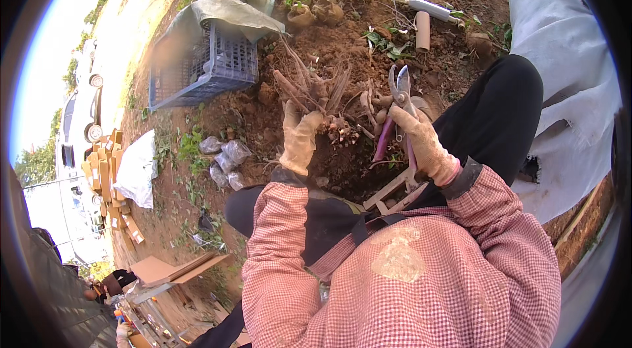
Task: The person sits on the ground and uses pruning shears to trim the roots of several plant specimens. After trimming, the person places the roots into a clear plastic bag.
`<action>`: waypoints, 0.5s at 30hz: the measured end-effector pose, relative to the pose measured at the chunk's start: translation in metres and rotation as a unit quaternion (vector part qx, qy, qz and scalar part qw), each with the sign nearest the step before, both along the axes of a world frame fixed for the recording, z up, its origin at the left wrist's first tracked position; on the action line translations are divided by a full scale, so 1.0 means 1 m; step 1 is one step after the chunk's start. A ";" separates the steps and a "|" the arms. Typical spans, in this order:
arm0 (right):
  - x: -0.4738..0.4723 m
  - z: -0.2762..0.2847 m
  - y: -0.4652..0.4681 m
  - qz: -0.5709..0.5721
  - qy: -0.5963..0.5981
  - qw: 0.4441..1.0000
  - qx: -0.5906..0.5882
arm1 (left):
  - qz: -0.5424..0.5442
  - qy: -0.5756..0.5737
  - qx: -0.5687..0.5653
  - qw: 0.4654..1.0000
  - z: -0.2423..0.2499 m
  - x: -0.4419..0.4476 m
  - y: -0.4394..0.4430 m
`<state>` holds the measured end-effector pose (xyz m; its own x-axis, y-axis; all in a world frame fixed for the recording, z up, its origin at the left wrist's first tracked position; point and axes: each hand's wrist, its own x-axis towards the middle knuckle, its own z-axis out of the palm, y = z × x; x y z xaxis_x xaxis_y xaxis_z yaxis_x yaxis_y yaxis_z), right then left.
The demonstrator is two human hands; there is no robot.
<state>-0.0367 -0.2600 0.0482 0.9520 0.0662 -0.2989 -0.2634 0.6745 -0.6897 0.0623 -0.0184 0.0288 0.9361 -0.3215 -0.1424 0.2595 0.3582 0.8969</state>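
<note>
My left hand (pixel 299 143), in a soiled fabric glove, grips the side of a clump of woody roots and cut stems (pixel 326 88). The clump's knobbly, bud-like base (pixel 342 131) faces me. In my gloved right hand (pixel 427 148) is a pair of pruning shears (pixel 403 85) with purple handles. Its blades stand apart and point away from me, beside the clump and not touching it. More thick brown roots (pixel 368 103) lie just left of the shears. Loose reddish soil (pixel 340 165) shows below the clump, between my knees.
A blue plastic crate (pixel 232 59) with a cloth over it stands beyond my left hand. Several plastic-wrapped bundles (pixel 226 163) lie by my left knee. A cardboard tube (pixel 422 32) and a film roll (pixel 429 8) lie ahead. White sheeting (pixel 558 76) is at right. Stacked cartons (pixel 104 170) are far left.
</note>
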 end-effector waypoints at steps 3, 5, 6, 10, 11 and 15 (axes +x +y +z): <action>-0.001 -0.003 0.003 -0.011 -0.016 0.995 -0.098 | -0.022 0.031 -0.028 0.999 0.001 -0.002 0.006; -0.001 -0.004 0.005 -0.023 -0.029 0.986 -0.160 | -0.051 0.071 -0.058 0.994 0.000 -0.004 0.005; -0.001 -0.004 0.006 -0.021 -0.007 0.990 -0.138 | -0.071 0.103 -0.088 0.988 -0.002 -0.005 0.005; 0.005 -0.004 0.003 -0.094 0.071 0.986 -0.121 | -0.114 0.185 -0.180 0.959 -0.014 -0.006 -0.002; 0.007 -0.003 -0.002 -0.119 0.086 0.984 -0.098 | -0.131 0.208 -0.217 0.945 -0.017 -0.004 -0.003; 0.027 -0.008 -0.042 -0.273 0.081 0.944 -0.165 | -0.061 0.152 -0.112 0.980 -0.030 0.012 0.005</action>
